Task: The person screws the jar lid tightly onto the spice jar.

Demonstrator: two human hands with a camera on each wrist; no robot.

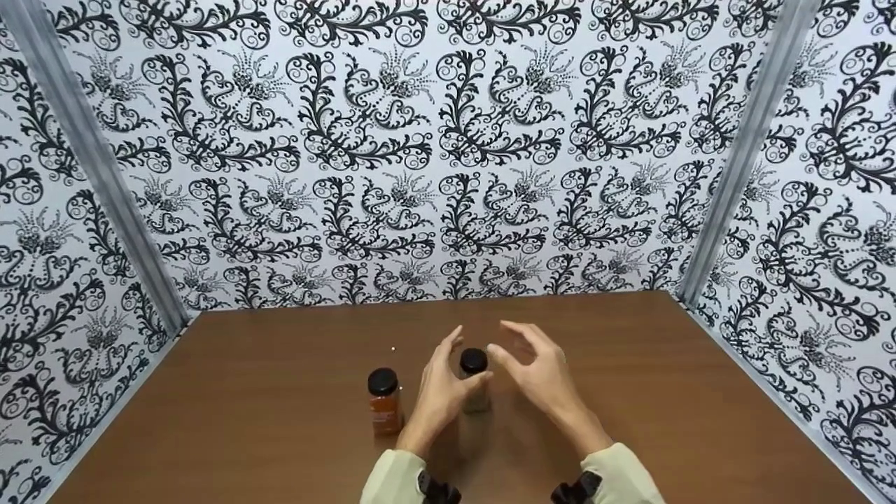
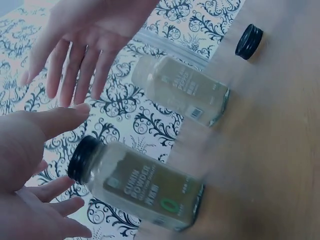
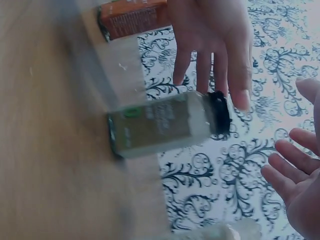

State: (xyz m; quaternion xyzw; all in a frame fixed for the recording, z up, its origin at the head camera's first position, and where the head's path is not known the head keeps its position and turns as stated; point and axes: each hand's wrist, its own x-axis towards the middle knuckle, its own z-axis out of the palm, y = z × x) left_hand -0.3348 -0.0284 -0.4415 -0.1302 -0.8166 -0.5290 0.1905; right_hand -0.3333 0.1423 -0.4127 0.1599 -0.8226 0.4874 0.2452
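Observation:
A clear jar labelled cumin powder [image 2: 145, 187] with a black cap stands upright on the table between my two hands. On its left side is my left hand [image 1: 442, 385], fingers spread and thumb passing in front of the jar near the cap. My right hand [image 1: 542, 367] hovers to the right of the cap, fingers apart and holding nothing. Beside it in the left wrist view stands a second, similar jar [image 2: 185, 90] with no cap on. A loose black cap [image 2: 249, 41] lies on the table past that jar.
Left of my left hand stands a jar of orange-red spice [image 1: 385, 413] with a black lid. The brown table [image 1: 280, 392] meets patterned black-and-white walls [image 1: 371, 140] at its back and sides. Grey strips [image 1: 105, 175] run up the wall corners.

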